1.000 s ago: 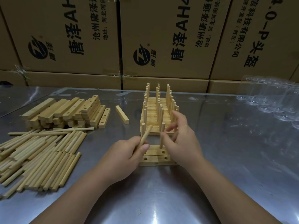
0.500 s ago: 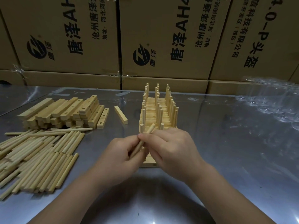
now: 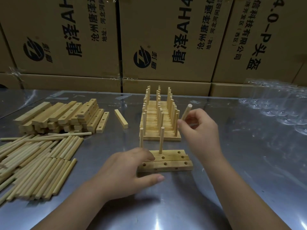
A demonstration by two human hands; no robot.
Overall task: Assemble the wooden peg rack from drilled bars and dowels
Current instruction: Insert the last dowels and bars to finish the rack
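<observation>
Three drilled bars (image 3: 172, 161) lie side by side on the steel table in front of me. Two dowels (image 3: 161, 140) stand upright in the far bar, at its left end and its middle. My left hand (image 3: 127, 173) rests with straight fingers on the left ends of the bars. My right hand (image 3: 199, 130) is raised above and right of the bars and pinches a loose dowel (image 3: 186, 111) that tilts up to the right. Behind stands a finished peg rack (image 3: 159, 117) with three rows of pegs.
A stack of drilled bars (image 3: 61, 116) and a spread of loose dowels (image 3: 38, 161) lie at the left. One single bar (image 3: 121, 118) lies between the stack and the rack. Cardboard boxes (image 3: 166, 39) wall off the back. Clear plastic wrap (image 3: 274, 105) sits at the right.
The dowel passed from my left hand to my right hand, which lifted it up and to the right. My left hand dropped onto the bars. A second dowel now stands upright at the left.
</observation>
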